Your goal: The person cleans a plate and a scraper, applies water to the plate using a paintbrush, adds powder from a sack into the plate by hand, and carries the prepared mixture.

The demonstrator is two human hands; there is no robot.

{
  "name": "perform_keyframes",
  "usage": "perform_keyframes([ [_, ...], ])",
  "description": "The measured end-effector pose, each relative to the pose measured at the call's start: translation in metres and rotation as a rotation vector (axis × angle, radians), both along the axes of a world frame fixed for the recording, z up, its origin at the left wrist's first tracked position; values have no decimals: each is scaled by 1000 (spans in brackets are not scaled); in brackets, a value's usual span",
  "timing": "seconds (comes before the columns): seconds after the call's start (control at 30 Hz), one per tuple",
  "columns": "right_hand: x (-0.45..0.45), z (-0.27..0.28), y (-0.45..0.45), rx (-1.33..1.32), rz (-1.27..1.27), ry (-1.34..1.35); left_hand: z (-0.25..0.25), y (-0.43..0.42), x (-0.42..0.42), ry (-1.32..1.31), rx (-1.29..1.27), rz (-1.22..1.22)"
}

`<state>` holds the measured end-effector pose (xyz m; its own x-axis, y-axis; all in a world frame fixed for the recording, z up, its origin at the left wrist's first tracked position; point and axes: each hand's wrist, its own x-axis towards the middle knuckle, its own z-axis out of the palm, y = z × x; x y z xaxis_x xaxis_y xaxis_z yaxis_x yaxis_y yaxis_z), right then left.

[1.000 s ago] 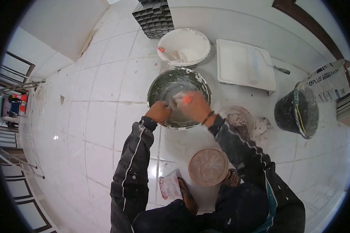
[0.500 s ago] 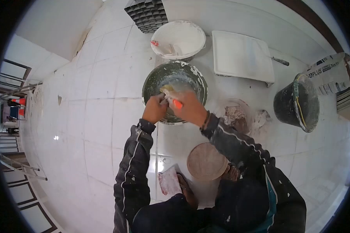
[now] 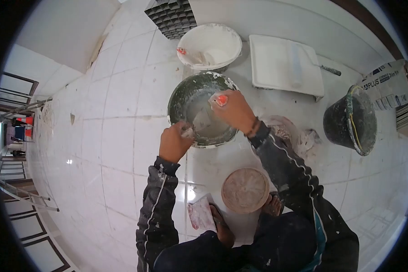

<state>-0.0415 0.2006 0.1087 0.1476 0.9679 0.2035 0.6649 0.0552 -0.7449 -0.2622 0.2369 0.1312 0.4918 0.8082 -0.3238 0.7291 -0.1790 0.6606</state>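
One green tub (image 3: 178, 97): on the tiled floor (image 3: 118, 149), in front of the person; greyish wet mix inside, pale crust along the rim
Right hand (image 3: 235, 112): fingers wrapped around an orange-red handle (image 3: 221, 100), above the tub's right side; what the handle leads to is hidden
Left hand (image 3: 176, 141): fingers curled and smeared pale, at the tub's near-left rim; cannot tell whether they grip anything
Work in the tub: seems to be stirring or scraping the mix; a further stroke would call for a firm hold on the handle and a steady tub
Bag (image 3: 385, 86): beside the black bucket (image 3: 337, 120); bold letters read "APLUS"; smaller print too fine to trust
White bucket (image 3: 232, 41): no lettering that can be made out
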Motion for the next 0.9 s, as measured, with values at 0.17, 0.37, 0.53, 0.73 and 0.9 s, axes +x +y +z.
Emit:
perform_keyframes([
  [0.17, -47, 24, -52, 322, 44, 204, -6, -1, 15, 1, 470, -152],
  [0.37, -48, -2, -57, 136, 159, -70, -23, -14, 18, 150, 541, -227],
  [0.53, -18, -32, -26, 10, 62, -115, -15, -18, 17, 177, 577, -182],
  [0.73, -1, -19, -6, 3, -97, 74, -12, 50, -2, 142, 155, -201],
  [0.9, -6, -41, 6, -279, 201, -220, -13, 85, 16, 210, -363, -181],
])
